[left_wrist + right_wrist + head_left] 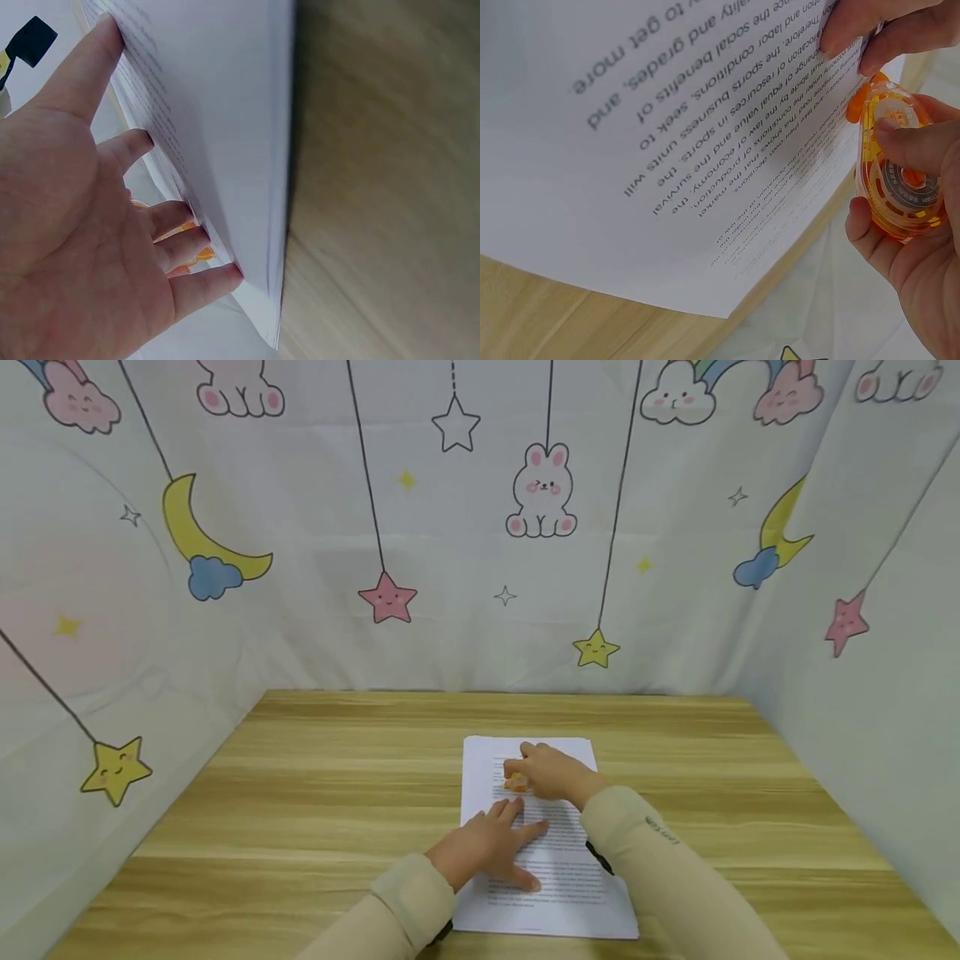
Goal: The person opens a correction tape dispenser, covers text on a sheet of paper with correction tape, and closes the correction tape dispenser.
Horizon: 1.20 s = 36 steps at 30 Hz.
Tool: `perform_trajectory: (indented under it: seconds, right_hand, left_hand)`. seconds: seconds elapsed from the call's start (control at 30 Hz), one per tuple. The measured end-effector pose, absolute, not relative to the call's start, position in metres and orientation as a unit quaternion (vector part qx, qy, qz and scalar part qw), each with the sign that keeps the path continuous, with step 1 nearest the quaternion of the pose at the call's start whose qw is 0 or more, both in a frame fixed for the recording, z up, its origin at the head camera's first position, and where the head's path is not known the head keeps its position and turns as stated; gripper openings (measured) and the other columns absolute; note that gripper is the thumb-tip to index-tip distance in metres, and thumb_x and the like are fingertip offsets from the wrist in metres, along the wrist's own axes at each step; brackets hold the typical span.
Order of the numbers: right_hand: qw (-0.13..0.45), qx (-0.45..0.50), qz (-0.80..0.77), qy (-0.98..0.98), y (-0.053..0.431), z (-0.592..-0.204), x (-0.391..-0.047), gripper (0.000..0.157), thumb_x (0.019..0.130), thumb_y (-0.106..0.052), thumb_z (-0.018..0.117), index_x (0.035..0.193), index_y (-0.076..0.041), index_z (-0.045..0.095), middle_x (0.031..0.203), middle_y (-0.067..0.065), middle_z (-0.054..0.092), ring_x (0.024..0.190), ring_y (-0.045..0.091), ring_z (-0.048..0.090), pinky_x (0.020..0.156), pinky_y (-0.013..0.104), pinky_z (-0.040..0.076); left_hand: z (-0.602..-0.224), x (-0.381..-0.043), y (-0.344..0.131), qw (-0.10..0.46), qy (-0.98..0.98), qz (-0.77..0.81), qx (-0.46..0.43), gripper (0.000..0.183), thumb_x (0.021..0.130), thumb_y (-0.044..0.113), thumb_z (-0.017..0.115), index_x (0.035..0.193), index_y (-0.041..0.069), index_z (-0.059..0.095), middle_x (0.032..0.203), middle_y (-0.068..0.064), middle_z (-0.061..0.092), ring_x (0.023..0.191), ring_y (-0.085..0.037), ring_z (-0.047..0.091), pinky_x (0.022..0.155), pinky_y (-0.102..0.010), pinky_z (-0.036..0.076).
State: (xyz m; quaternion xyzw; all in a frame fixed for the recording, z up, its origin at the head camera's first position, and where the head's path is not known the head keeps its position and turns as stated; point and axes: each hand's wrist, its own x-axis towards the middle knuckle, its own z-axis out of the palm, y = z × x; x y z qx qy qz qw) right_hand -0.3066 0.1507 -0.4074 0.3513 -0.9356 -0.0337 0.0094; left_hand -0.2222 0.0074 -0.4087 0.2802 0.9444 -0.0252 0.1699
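Observation:
A stack of printed paper [547, 918] lies on the wooden table, text lines running across its top sheet. My left hand [487, 846] rests spread on the lower left part of the sheet; in the left wrist view its fingertips [229, 277] touch the paper. My right hand [555, 772] grips an orange correction tape dispenser [900, 169] near the top of the text. In the right wrist view the thumb lies on the dispenser's side, and its orange tip is at the page. Whether tape lies on the page cannot be seen.
The wooden table [337, 777] reaches back to a white curtain [465, 643] printed with stars, moons and rabbits. Curtain cloth also stands along the left and right sides. A dark strap [598, 857] shows under the right sleeve.

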Motion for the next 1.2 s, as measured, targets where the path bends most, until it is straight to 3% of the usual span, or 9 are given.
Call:
perform_trajectory:
  seconds: [0.77, 1.2]
  right_hand:
    - [-0.012, 0.35, -0.027, -0.936, 0.163, -0.403, -0.302, 0.028, 0.085, -0.005, 0.062, 0.106, -0.023, 0.059, 0.098, 0.008, 0.055, 0.087, 0.027, 0.058, 0.081, 0.041, 0.051]
    - [0.012, 0.352, -0.038, -0.935, 0.189, -0.401, -0.296, 0.027, 0.083, -0.005, 0.064, 0.103, -0.022, 0.059, 0.091, 0.006, 0.054, 0.079, 0.024, 0.055, 0.072, 0.037, 0.049]
  left_hand:
    - [-0.411, -0.224, 0.011, 0.178, 0.946, -0.04, 0.269, 0.083, 0.07, 0.069, 0.059, 0.142, 0.044, 0.026, 0.153, -0.003, 0.017, 0.14, -0.026, 0.02, 0.107, -0.049, 0.031]
    - [-0.41, -0.225, 0.011, 0.185, 0.945, -0.044, 0.265, 0.083, 0.07, 0.07, 0.058, 0.142, 0.045, 0.024, 0.154, -0.002, 0.017, 0.14, -0.025, 0.019, 0.107, -0.048, 0.031]
